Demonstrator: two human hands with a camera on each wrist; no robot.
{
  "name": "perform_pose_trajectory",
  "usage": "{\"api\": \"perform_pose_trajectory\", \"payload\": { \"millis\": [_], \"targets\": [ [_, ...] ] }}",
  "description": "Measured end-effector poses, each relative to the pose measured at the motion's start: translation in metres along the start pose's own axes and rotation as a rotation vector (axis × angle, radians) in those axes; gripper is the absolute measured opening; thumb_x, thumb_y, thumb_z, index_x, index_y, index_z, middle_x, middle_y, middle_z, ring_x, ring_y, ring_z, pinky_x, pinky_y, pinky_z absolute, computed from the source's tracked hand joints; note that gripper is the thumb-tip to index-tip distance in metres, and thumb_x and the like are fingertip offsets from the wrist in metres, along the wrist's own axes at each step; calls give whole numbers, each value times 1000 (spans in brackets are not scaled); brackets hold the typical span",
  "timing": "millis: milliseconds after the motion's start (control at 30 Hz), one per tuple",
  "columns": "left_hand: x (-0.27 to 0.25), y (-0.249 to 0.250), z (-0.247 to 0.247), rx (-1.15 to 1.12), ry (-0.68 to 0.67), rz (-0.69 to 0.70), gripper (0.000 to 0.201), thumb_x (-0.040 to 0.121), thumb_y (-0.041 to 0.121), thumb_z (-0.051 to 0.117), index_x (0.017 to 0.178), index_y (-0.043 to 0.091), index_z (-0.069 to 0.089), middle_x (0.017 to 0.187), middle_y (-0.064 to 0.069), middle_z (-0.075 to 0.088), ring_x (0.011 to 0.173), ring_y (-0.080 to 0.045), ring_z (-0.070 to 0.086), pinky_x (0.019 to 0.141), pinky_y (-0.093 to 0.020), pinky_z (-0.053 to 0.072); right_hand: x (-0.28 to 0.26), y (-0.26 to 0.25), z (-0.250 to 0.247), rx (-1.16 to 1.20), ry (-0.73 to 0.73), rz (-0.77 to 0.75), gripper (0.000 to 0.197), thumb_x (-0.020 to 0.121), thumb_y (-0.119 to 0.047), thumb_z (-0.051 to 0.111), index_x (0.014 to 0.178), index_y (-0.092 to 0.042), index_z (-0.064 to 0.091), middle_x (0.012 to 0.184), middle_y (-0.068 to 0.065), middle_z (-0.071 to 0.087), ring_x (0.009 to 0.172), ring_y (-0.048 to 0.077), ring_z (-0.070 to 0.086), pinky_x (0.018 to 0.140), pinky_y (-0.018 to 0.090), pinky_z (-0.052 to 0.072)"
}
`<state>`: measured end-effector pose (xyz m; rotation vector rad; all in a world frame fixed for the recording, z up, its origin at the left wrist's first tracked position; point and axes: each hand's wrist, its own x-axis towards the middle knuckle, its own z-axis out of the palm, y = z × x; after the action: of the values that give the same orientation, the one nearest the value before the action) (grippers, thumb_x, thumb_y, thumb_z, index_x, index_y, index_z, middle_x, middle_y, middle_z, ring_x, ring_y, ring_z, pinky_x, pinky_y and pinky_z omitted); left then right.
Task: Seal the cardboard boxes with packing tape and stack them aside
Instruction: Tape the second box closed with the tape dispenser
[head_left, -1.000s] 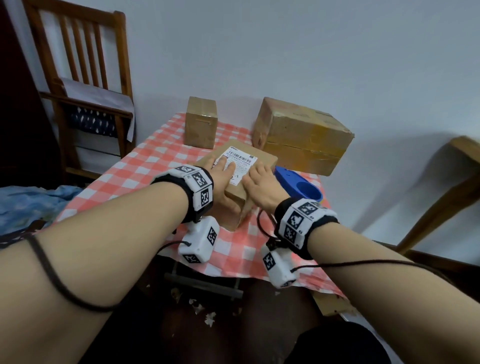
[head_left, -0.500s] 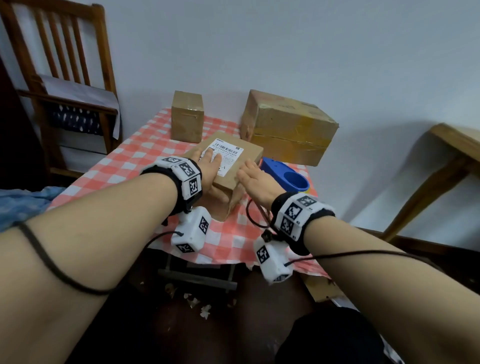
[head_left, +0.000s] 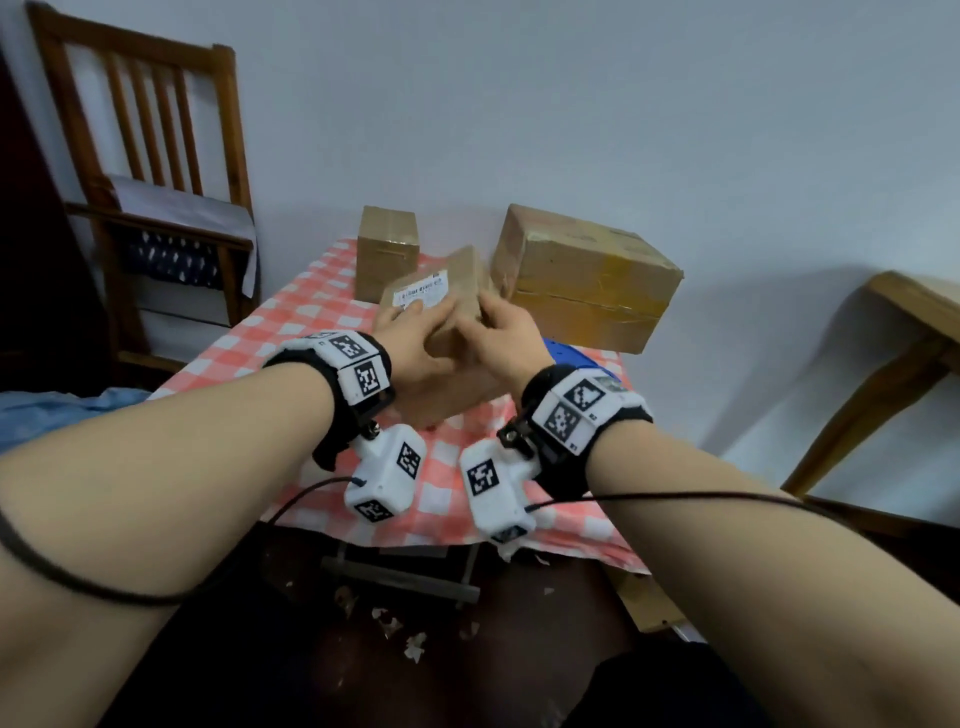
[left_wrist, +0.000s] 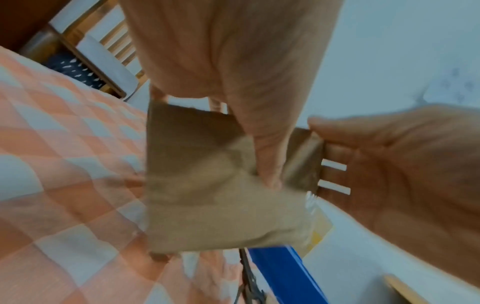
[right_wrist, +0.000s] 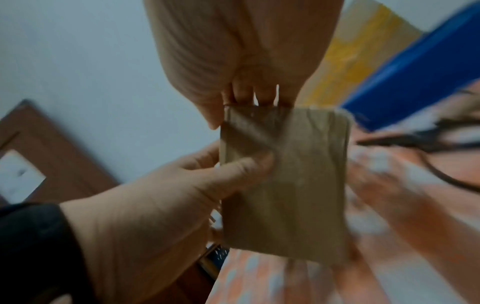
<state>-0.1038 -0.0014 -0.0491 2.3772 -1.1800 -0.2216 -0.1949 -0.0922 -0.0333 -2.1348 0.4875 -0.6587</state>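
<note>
A small cardboard box (head_left: 457, 291) with a white label is held tilted above the checked tablecloth (head_left: 311, 322). My left hand (head_left: 415, 338) grips its left side, thumb across the near face. My right hand (head_left: 496, 332) grips its right side. In the left wrist view the box (left_wrist: 207, 201) shows its plain face, with the left thumb over it and the right hand (left_wrist: 389, 168) at its far edge. The right wrist view shows the same box (right_wrist: 285, 195) between my right hand (right_wrist: 246, 61) and left hand (right_wrist: 161, 195). A blue tape dispenser (head_left: 571, 358) lies partly hidden behind my right wrist.
A small upright box (head_left: 387, 249) and a large taped box (head_left: 587, 275) stand at the back of the table against the wall. A wooden chair (head_left: 145, 156) is at the left and a wooden table (head_left: 914, 312) at the right. Paper scraps lie on the floor.
The labelled box has left the tablecloth and now tilts upward toward the back. Both hands went from lying on its top to gripping its sides.
</note>
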Motion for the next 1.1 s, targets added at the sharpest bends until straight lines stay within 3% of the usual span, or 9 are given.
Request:
{"api": "perform_pose_trajectory", "payload": {
  "millis": [100,200,233,300,367,500,700,833,1100],
  "targets": [
    [-2,-7,-4,-207,17,-68,114,64,41,78,151,13,10,149,-11,34,137,-27,34,106,-31,35,24,-24,5,-118,-102,-94,33,94,-14,51,126,-6,59,125,10,62,117,21,55,103,32,41],
    [-12,-5,-10,-109,-24,-153,46,80,8,68,119,7,42,98,-5,53,100,-20,53,65,-18,38,25,-19,18,-356,-317,-105,37,94,-16,54,131,-14,56,128,4,61,120,19,55,102,27,40],
    [-16,-7,-14,-63,-22,-169,52,81,9,68,125,6,41,98,-7,52,101,-22,52,65,-19,40,23,-12,23,-341,-300,-113,40,91,-12,55,131,-15,56,124,4,63,115,20,57,99,29,44],
    [-15,-24,-17,-45,18,-192,91,76,19,74,146,3,18,135,-17,41,129,-29,39,94,-28,42,19,-7,21,-138,-117,-96,44,83,-5,52,124,-18,62,115,2,65,101,16,61,92,29,48],
    [-14,-29,-17,-24,3,-145,109,75,25,75,151,7,-1,158,-13,4,146,-25,8,116,-32,19,23,-6,4,22,100,-8,47,78,2,45,114,-16,67,113,3,65,96,9,54,88,21,43],
    [-4,-6,-15,52,27,84,102,76,39,71,151,7,8,159,-9,2,147,-21,0,116,-30,6,25,9,-18,37,6,137,39,73,-2,47,97,-14,75,105,3,67,102,12,56,100,31,44],
    [14,15,-6,46,-22,135,70,76,55,47,124,5,53,128,-13,49,121,-29,47,100,-42,36,29,37,-27,232,-138,169,33,65,-1,80,97,-5,74,110,7,70,108,22,64,103,43,45],
    [19,10,-2,114,40,189,47,82,35,68,119,7,58,122,-8,55,114,-26,52,94,-39,40,32,44,-25,194,-141,94,29,61,-11,87,88,-8,76,97,9,74,100,18,67,101,39,47],
    [14,13,-5,166,50,222,63,85,33,66,137,3,47,145,-11,43,134,-21,38,102,-25,22,32,50,-46,91,-247,17,34,75,9,70,109,4,67,112,12,67,123,14,51,104,20,36]
  ]
}}
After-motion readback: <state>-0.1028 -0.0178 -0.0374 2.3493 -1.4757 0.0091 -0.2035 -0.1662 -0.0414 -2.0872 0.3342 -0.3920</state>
